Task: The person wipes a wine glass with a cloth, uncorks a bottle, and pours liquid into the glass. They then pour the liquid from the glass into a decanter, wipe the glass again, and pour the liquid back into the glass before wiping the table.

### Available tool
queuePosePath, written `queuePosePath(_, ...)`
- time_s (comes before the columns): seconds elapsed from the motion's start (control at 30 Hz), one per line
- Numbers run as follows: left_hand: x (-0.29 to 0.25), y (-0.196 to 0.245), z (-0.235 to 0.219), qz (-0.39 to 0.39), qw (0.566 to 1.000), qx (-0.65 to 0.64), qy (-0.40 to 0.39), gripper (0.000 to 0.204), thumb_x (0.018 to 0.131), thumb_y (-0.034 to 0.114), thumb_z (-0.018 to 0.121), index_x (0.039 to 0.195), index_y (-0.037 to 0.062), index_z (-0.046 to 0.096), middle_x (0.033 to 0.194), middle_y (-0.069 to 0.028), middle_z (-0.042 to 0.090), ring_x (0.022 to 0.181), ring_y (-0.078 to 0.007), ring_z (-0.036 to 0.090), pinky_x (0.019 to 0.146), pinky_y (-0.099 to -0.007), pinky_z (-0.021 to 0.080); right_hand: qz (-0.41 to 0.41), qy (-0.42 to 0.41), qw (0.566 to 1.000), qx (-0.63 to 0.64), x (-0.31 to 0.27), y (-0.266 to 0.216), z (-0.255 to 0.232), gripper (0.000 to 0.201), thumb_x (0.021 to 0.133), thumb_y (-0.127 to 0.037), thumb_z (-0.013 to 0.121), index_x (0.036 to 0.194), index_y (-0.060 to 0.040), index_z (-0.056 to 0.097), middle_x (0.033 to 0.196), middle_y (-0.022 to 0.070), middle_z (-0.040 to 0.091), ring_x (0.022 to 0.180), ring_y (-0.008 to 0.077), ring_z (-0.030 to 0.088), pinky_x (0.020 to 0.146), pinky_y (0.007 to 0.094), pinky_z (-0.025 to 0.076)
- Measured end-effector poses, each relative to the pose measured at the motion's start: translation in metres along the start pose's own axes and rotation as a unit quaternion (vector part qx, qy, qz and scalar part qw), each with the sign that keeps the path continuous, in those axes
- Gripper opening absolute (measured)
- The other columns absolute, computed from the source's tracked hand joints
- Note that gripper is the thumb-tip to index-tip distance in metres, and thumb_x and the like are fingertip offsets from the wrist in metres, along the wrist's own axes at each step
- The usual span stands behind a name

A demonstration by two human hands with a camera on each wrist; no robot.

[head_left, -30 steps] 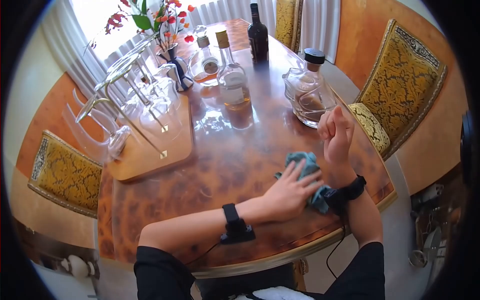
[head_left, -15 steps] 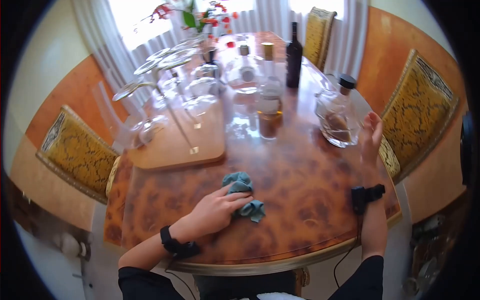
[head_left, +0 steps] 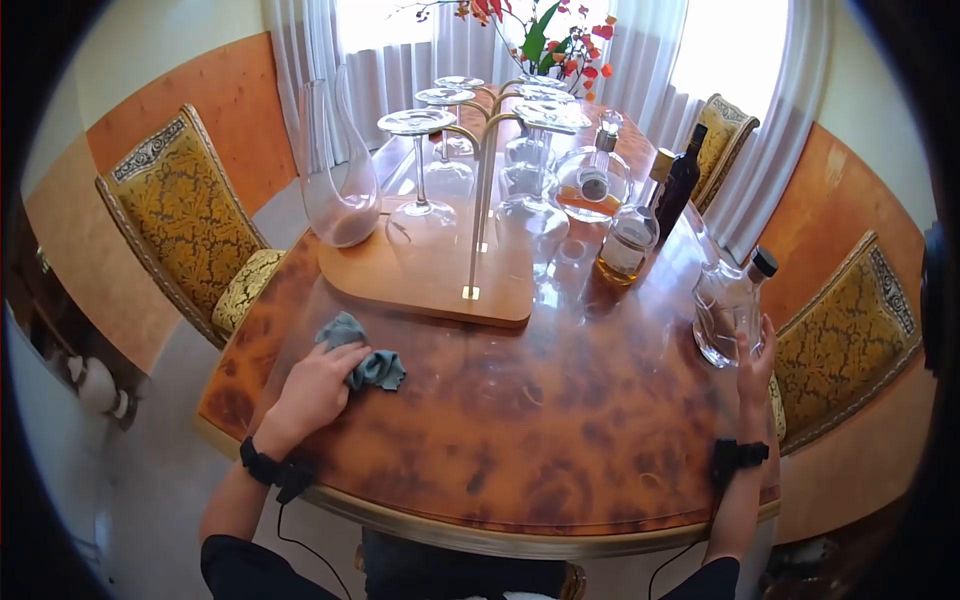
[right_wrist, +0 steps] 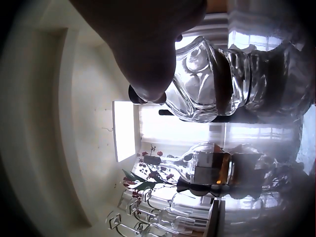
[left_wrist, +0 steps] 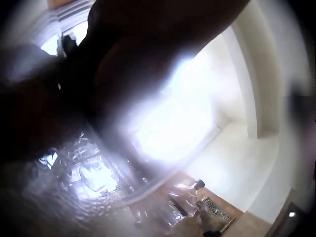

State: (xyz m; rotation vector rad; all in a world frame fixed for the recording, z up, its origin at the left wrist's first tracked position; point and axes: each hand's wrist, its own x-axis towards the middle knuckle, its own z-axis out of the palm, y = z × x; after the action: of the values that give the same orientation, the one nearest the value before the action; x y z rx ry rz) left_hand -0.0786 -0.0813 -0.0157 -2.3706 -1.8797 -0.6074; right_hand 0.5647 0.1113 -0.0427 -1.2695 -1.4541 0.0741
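My left hand (head_left: 316,388) is on the tabletop at the left, fingers over a crumpled blue-green cloth (head_left: 378,371) that bunches out past the fingertips. Dark and glare-filled, the left wrist view hides the cloth. At the right edge of the table, my right hand (head_left: 756,366) is raised with fingers extended beside a faceted glass decanter (head_left: 722,308) with a black stopper. In the right wrist view the hand (right_wrist: 148,54) overlaps part of the decanter (right_wrist: 197,84). The decanter stands upright, its fingers-side partly covered.
A wooden stand (head_left: 430,285) bears upside-down wine glasses (head_left: 415,125) on a brass rack, and a curved glass carafe (head_left: 345,200). Behind are a whisky bottle (head_left: 628,245), a round bottle (head_left: 590,185), a dark wine bottle (head_left: 680,180) and flowers (head_left: 560,45). Chairs (head_left: 190,210) flank the glossy table (head_left: 560,440).
My left hand has swept the cloth from right to left across the table. My right hand has unfolded from a loose curl and lowered beside the decanter. The head view has turned left.
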Motion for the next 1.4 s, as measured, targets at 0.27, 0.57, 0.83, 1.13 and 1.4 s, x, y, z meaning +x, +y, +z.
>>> queuePosePath(0.27,0.018,0.094,0.035,0.263,0.951,-0.076,-0.144,0.07,0.086,0.02,0.068,0.15,0.0085,0.041,0.152,-0.025,0.042,0.135,-0.0501,0.041,0.116,-0.0535,0.034,0.009,0.004,1.0,-0.03,0.004,0.017,0.0,0.061,0.096,-0.032,0.069,0.141,0.0047,0.049,0.142,0.0193,0.05,0.135,0.0326,0.046,0.115,0.0428,0.033)
queuePosePath(0.57,0.167,0.169,0.113,0.377,0.922,-0.015,-0.084,0.066,0.084,0.012,0.064,0.148,0.0189,0.047,0.159,-0.0151,0.034,0.134,-0.0473,0.042,0.109,-0.0614,0.035,0.021,0.005,1.0,0.001,0.0,0.008,-0.006,0.062,0.095,-0.035,0.07,0.14,0.0036,0.052,0.139,0.018,0.054,0.132,0.0293,0.048,0.113,0.0396,0.035)
queuePosePath(0.83,0.128,0.186,0.069,0.396,0.914,-0.022,-0.089,0.062,0.09,0.034,0.069,0.147,0.0174,0.048,0.157,-0.0174,0.037,0.143,-0.0436,0.036,0.116,-0.0589,0.027,0.001,-0.001,1.0,-0.024,-0.001,-0.016,-0.01,0.056,0.093,-0.031,0.071,0.135,0.0032,0.057,0.133,0.0166,0.059,0.125,0.029,0.055,0.108,0.0386,0.04)
queuePosePath(1.13,0.1,0.151,0.069,0.35,0.921,-0.106,-0.137,0.047,0.095,0.038,0.062,0.13,0.0069,0.057,0.132,-0.0194,0.053,0.125,-0.0383,0.05,0.108,-0.0482,0.04,0.062,0.012,0.997,-0.053,0.011,-0.018,-0.002,0.062,0.091,-0.037,0.074,0.131,0.0051,0.054,0.133,0.019,0.057,0.121,0.0301,0.058,0.1,0.0408,0.047)
queuePosePath(1.4,0.192,0.19,0.131,0.197,0.944,-0.146,-0.221,0.063,0.1,0.039,0.056,0.147,0.0009,0.04,0.152,-0.0279,0.036,0.134,-0.0463,0.044,0.111,-0.0487,0.04,0.052,-0.066,0.978,-0.189,0.106,-0.015,0.027,0.075,0.081,-0.058,0.075,0.119,0.0055,0.065,0.122,0.0291,0.065,0.118,0.0378,0.063,0.098,0.0423,0.05)
